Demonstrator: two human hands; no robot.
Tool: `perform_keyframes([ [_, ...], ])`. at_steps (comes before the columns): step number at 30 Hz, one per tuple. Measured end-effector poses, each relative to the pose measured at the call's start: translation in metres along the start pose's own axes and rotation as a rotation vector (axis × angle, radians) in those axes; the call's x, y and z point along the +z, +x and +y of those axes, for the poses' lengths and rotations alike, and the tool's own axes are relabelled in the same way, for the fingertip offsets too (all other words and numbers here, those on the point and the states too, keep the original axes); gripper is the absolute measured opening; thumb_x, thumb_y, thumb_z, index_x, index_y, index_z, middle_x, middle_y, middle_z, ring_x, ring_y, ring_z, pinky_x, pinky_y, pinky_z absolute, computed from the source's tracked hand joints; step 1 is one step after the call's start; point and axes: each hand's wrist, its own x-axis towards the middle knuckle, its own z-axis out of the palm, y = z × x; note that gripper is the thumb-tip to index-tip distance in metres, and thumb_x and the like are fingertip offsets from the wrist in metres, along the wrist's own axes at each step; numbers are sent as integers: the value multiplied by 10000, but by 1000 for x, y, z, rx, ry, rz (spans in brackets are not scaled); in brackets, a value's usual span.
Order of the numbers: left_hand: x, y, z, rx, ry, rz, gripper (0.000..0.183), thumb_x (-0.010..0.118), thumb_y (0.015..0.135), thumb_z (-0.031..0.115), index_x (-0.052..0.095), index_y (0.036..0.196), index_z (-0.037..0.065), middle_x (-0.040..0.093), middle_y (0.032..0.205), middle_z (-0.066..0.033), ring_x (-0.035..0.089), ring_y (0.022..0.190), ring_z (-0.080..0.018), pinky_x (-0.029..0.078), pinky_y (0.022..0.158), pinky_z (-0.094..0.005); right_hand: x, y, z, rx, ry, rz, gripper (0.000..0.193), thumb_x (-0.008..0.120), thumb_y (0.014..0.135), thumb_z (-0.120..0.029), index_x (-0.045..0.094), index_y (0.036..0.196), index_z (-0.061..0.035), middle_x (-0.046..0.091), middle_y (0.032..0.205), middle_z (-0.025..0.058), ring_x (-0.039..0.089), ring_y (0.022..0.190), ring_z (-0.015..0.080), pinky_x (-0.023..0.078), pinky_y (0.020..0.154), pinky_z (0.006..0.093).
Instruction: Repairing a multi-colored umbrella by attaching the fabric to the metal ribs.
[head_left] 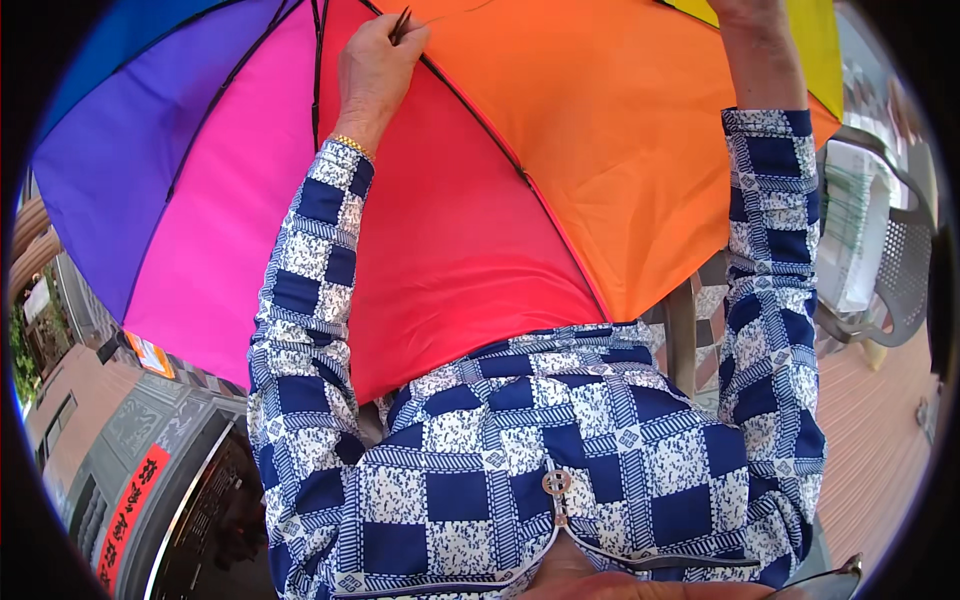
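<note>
An opened umbrella [440, 250] with panels of blue, purple, pink, red, orange and yellow spreads before me, its thin black ribs [480, 120] showing. My left hand [380, 65] is closed near the top edge, over the seam between red and orange. From its fingers sticks a thin dark pointed piece [402, 25], whose kind I cannot make out. A fine thread [460, 11] runs from beside that hand toward the upper edge. Of my right hand [752, 10] only the wrist end shows, above the orange and yellow panels; its fingers lie outside the picture.
The umbrella's lower edge meets my patterned shirt. At the right stands a grey perforated chair [905, 265] with a white and green bundle [855, 230] on it. A red paper strip with writing [132, 520] hangs on a grey structure at the lower left.
</note>
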Motion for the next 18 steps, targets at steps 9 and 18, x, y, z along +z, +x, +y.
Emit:
perform_keyframes([
  [9, 6, 10, 55, -230, -486, -106, 121, 674, 798, 150, 625, 834, 46, 475, 633, 94, 381, 515, -6, 296, 445, -166, 7, -55, 126, 131, -834, -388, 122, 587, 825, -83, 623, 919, -13, 607, 772, 16, 561, 732, 99, 461, 649, 237],
  [18, 12, 14, 69, -217, -600, -131, 74, 651, 814, 115, 611, 843, 60, 523, 659, 49, 403, 489, -32, 308, 437, -195, 34, -54, 133, 421, -428, 66, 184, 566, 860, -137, 601, 1004, -29, 554, 657, 4, 542, 600, 84, 462, 542, 226],
])
